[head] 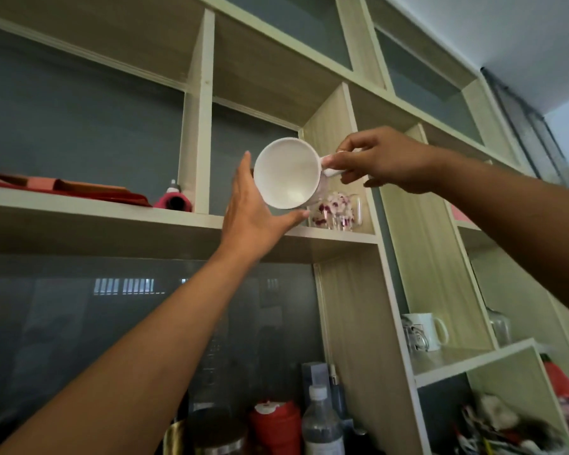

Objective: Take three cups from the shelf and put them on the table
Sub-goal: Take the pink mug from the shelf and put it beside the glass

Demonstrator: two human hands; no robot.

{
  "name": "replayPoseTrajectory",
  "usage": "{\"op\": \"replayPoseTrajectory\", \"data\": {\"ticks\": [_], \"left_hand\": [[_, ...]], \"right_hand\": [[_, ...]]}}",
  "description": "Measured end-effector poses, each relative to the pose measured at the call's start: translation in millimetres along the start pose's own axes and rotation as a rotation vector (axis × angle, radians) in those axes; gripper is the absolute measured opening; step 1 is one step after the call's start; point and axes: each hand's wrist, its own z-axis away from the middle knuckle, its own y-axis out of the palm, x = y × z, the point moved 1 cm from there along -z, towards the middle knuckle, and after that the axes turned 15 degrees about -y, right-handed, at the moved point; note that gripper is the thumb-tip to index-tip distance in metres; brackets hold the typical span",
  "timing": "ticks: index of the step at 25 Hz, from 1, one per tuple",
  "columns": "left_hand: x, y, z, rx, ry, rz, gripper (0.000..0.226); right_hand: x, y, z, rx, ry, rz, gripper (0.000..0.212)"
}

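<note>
**Forearms raised to shelf, one white cup in hand**

Forearms, two, bare, rise from the lower frame edges toward the shelf unit; these lie closest to the lens.

Item 1. White cup: tilted on its side, open mouth facing the camera, plain white interior, faint pattern on the outer wall at lower right. Position: in the air just in front of the upper shelf compartment, clear of the shelf board.

Item 2. Right hand: grip closed on the cup's handle, thumb and fingers pinching it at the cup's right side.

Item 3. Left hand: grip wide, palm open and cupped beside and below the cup's left wall, thumb reaching under the cup's lower edge; contact with the cup cannot be confirmed.

Item 4. Glass mug: clear, with pink and white floral print, upright on the shelf board directly behind and below the held cup, handle to the right.

Item 5. White mug: upright on a lower shelf to the right, handle to the right, a clear glass piece just beside it on its left.

Item 6. Pink bottle: on the shelf board left of the divider, near a flat red item lying further left.

Item 7. Plastic bottle, white cap, and a red container: standing together at the lower frame edge beneath the shelf.
</note>
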Motion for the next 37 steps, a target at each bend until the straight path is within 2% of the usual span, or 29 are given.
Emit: {"op": "replayPoseTrajectory", "data": {"ticks": [5, 9, 13, 17, 22, 25, 29, 32, 37], "left_hand": [[-10, 0, 11, 0.068, 0.066, 0.283, 0.099], [-14, 1, 28, 0.136, 0.052, 0.347, 0.093], [-7, 9, 48, 0.329, -0.058, 0.357, 0.088], [1, 32, 75, 0.508, -0.140, 0.401, 0.081], [11, 67, 119, 0.741, -0.224, 0.486, 0.076], [14, 93, 156, 0.849, -0.238, 0.448, 0.068], [13, 127, 220, 1.038, -0.272, 0.358, 0.088], [11, 149, 272, 1.187, -0.315, 0.279, 0.094], [4, 173, 363, 1.306, -0.026, -0.103, 0.064]], "right_hand": [[1, -6, 20, 0.070, 0.150, -0.171, 0.037], [-1, -14, 40, 0.188, 0.272, -0.215, 0.031], [-3, -23, 64, 0.312, 0.335, -0.114, 0.028], [-10, -21, 100, 0.420, 0.507, -0.271, 0.020], [-26, -21, 163, 0.431, 0.657, -0.346, 0.022], [-30, -24, 211, 0.375, 0.755, -0.360, 0.021], [-30, -33, 284, 0.336, 0.911, -0.353, 0.021], [-19, -36, 344, 0.293, 1.024, -0.329, 0.021], [14, -47, 443, 0.143, 1.200, -0.250, 0.026]]}}
